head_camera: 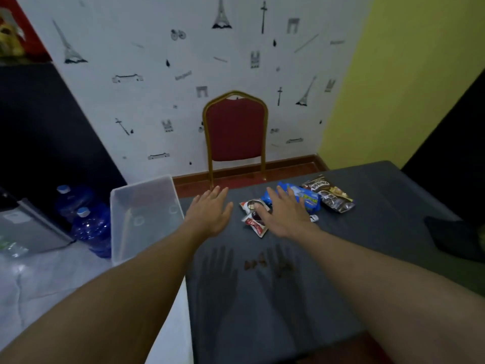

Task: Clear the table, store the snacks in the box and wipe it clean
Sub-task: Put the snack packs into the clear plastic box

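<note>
- Head view: the left hand (210, 215) and the right hand (284, 219) are being held out palm-down above the grey bench (262, 311), with their shadows being cast on the cover nearer the person.
- The fingers (216, 193) of both hands are being held straight and spread apart, and nothing is being gripped by either.
- Three snacks are being shown clustered at the far side of the bench. A white-and-red packet (258, 227) is lying partly under the right thumb, a blue packet (308, 199) just beyond the right hand, and a brown packet (332, 197) just beside the blue one.
- Whether any packet is being touched cannot be told.
- The clear box (141, 219) is being shown open, just off the bench's left edge and near the left hand.
- Brown crumbs (262, 265) are being shown between the shadows, and a dark cloth (451, 237) at the right edge.
- The step in hand is being judged as the reach for the snacks. Storing and wiping are not yet done.
- The next move is being judged to call for fingers closing round the nearest packet, then a carry leftward over the box rim.
</note>
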Tool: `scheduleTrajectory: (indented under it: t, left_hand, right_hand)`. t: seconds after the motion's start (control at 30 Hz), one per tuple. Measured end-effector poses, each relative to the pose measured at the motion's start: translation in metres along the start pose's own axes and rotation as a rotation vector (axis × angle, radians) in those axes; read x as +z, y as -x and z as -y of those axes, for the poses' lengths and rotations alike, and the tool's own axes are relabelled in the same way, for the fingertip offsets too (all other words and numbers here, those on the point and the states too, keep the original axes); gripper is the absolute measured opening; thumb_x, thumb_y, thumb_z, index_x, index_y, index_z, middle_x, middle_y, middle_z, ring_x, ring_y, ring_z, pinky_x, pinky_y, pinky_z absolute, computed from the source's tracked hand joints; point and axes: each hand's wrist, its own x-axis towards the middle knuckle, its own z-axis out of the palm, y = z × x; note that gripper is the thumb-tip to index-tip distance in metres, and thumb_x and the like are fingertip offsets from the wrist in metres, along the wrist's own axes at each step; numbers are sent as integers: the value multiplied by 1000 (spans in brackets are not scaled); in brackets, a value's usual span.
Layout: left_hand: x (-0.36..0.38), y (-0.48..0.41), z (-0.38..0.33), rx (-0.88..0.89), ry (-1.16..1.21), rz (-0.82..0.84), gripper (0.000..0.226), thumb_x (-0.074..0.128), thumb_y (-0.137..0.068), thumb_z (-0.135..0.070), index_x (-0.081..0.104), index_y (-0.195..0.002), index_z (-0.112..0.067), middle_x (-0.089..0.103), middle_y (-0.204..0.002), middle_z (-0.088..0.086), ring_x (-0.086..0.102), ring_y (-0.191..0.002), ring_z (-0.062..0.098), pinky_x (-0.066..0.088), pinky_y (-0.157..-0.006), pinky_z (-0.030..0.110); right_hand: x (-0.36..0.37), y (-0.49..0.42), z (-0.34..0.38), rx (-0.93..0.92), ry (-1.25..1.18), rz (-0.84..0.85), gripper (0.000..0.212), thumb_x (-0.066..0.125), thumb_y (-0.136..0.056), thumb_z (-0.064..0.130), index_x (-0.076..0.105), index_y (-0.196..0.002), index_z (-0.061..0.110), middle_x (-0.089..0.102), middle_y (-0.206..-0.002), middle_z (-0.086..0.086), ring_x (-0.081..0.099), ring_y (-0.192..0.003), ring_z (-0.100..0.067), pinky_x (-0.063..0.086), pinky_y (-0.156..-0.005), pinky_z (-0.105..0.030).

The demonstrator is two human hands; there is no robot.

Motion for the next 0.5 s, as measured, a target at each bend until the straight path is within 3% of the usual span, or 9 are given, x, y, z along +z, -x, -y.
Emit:
scheduleTrajectory:
  t: [0.5]
  left_hand:
    - [29, -70, -90, 54, 19, 62, 61, 27, -102, -48, 17, -156, -22, 18, -163, 5, 21, -148, 25, 16, -120, 46]
  right_hand:
    - [-23, -31, -131, 88, -5, -61, 70, 32, -99, 62, 24, -156, 23, 24, -163, -5, 19, -149, -30, 23, -117, -53]
